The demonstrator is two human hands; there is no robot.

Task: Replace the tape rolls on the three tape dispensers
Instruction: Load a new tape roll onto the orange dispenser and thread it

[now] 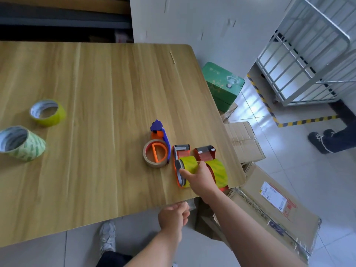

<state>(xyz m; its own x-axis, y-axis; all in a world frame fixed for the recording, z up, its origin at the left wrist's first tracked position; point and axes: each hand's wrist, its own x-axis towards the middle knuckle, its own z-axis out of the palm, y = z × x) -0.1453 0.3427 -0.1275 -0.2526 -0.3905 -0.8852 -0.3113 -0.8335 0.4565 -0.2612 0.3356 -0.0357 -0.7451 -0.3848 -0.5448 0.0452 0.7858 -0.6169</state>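
Wood-grain table (pixel 107 89), work clustered at its near right corner.

Right hand (pixel 200 178) reaches over the corner, fingers and thumb wrapped round the yellow roll (pixel 189 163) sitting in the orange dispenser (pixel 176 157). Left hand (pixel 172 216) hangs just below the near table edge, fingers loosely curled, holding nothing.

Judgement: this roll is being seated or checked on its hub. To do it well, bring the idle hand up to pin the dispenser frame, push the roll square along the hub until it sits flush, then lead the free end toward the grey cutter at the far end. The dispenser lies close to the table edge, so a sideways shove could tip it off.

Red dispenser (pixel 205 153) just right of it carries a green-striped roll (pixel 219 170). Blue dispenser (pixel 163 135) to the left holds only a brown core (pixel 154 163); probably the one left to do.

Far left on the table: a spare yellow roll (pixel 55 116) and a green-printed roll (pixel 28 147), well apart from the dispensers.

Pale tiled floor; cardboard boxes (pixel 246 139) and a green box (pixel 221 85) stacked right of the table, a white cage trolley (pixel 308 60) beyond.
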